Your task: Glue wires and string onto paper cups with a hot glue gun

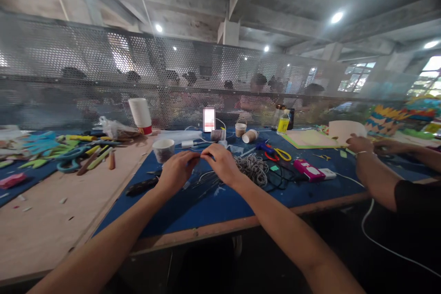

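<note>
Over the blue mat (193, 218), my left hand (175, 171) and my right hand (222, 164) meet with their fingertips pinched together. Whatever lies between the fingers is too small to make out. A bundle of grey cord (254, 170) is just right of my right hand, and several thin dark strands run from it beneath the hands. Behind my left hand stands a white paper cup (163, 150). A tool with a black handle (140, 187) rests on the mat to the left of that hand.
A lit phone (208, 120) stands by the mesh partition (206, 82). Small cups (250, 136), a purple box (308, 170) and a yellow bottle (283, 122) lie beyond the cord. Cup stack (140, 115) and scissors (70, 161) are left; a co-worker's hand (360, 143) works at right.
</note>
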Action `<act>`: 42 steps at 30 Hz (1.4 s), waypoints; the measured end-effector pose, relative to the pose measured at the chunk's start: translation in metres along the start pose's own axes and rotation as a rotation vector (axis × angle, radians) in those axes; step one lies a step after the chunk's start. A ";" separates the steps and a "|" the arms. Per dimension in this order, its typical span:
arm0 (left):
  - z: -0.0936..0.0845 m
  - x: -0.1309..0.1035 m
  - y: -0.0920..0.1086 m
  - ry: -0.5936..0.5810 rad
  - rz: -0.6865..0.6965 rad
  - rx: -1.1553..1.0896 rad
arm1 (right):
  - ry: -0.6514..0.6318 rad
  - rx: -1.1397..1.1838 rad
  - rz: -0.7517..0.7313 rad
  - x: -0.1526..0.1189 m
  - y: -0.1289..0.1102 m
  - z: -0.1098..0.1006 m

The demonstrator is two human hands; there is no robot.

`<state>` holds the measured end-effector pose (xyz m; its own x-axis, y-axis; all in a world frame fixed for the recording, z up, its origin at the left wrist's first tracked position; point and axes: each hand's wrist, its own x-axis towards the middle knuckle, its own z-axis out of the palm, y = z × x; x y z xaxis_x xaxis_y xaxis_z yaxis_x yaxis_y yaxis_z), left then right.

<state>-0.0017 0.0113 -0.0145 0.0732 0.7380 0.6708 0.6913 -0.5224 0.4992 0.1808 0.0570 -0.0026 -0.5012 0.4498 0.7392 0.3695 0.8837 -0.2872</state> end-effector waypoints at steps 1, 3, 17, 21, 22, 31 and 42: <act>0.002 -0.001 0.000 -0.009 -0.031 -0.044 | -0.012 -0.046 -0.016 0.000 -0.001 -0.001; 0.004 -0.002 0.000 -0.027 -0.108 -0.141 | -0.013 -0.155 -0.055 -0.001 -0.005 -0.004; 0.004 0.001 0.007 -0.093 -0.507 -0.929 | 0.047 -0.320 -0.026 -0.004 -0.013 0.000; 0.003 0.002 0.008 -0.152 -0.532 -1.055 | 0.129 -0.125 0.119 -0.001 -0.006 0.005; 0.002 0.002 0.007 -0.167 -0.534 -1.074 | 0.143 -0.060 0.160 -0.001 -0.005 0.006; -0.001 0.003 0.011 -0.164 -0.564 -1.113 | 0.063 0.491 0.429 0.005 0.009 0.009; 0.002 0.003 0.013 -0.084 -0.551 -0.869 | 0.068 0.540 0.382 0.004 0.008 0.012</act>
<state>0.0088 0.0077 -0.0069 -0.0230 0.9785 0.2050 -0.1116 -0.2063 0.9721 0.1727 0.0676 -0.0096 -0.3560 0.7509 0.5563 0.0590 0.6122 -0.7885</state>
